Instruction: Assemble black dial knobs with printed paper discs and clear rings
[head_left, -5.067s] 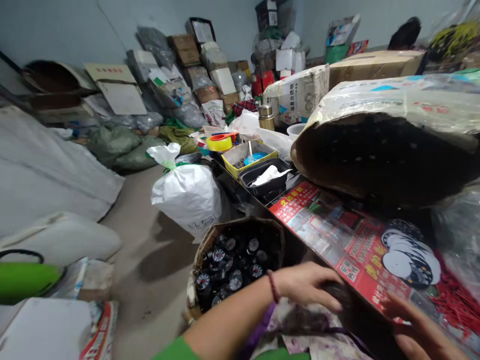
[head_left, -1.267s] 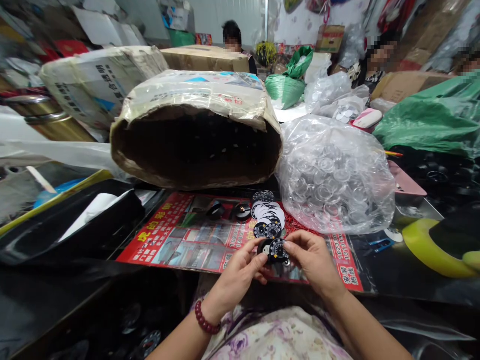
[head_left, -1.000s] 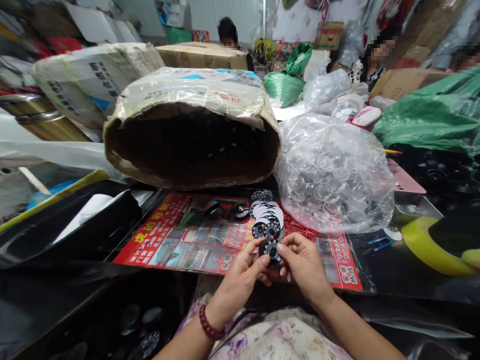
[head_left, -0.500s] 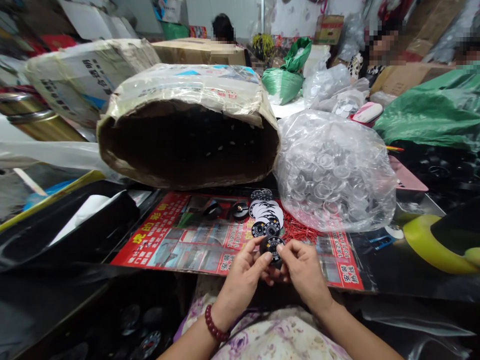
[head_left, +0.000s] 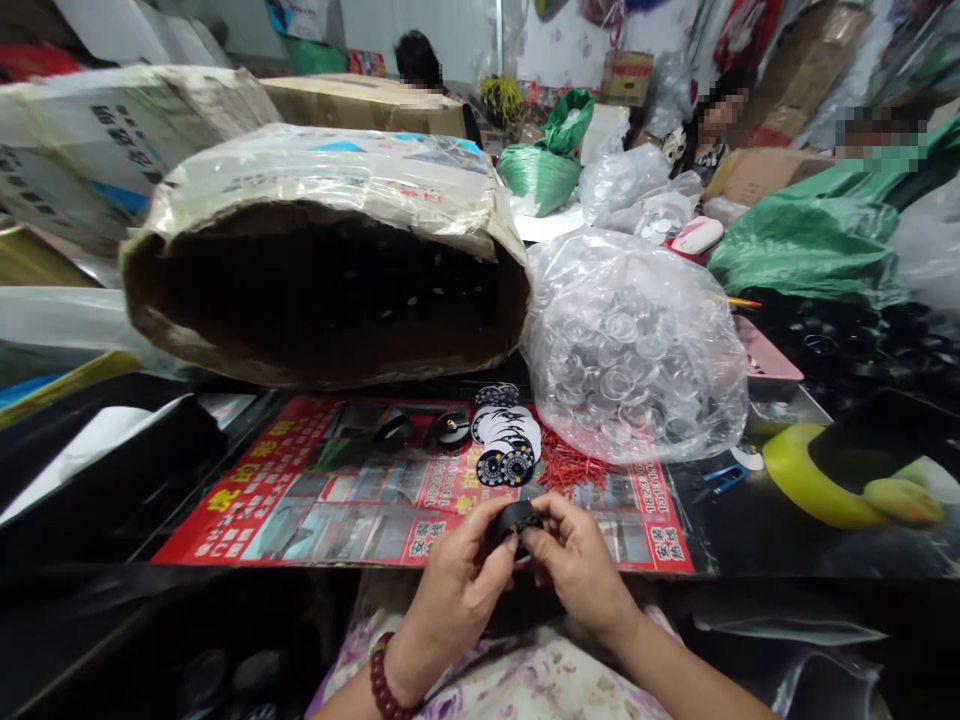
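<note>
Both hands hold one round black case [head_left: 513, 518] above the front edge of the table. My left hand [head_left: 463, 572], with a dark red bead bracelet at the wrist, grips its left side. On the other side, the thumb and fingers of my right hand [head_left: 583, 568] press at its rim. The case is tilted, so its inside is mostly hidden. Just beyond lies a spread pile of round dial cards [head_left: 510, 440], black-printed and white. Small red pointers [head_left: 574, 462] are heaped right of it. Two black round parts, one a dark ring [head_left: 394, 430] and one a disc with a brass-coloured centre [head_left: 453, 428], lie left.
A big open carton [head_left: 330, 160] lies on its side at the back left. Beside it sits a clear bag of transparent round covers [head_left: 637, 350]. A yellow tape roll [head_left: 810, 480] and blue clippers [head_left: 726, 480] lie right. Other people sit at the back.
The case has tipped from dial face showing to its dark side wall facing me, turned between both hands. The camera view has swung slightly right.
</note>
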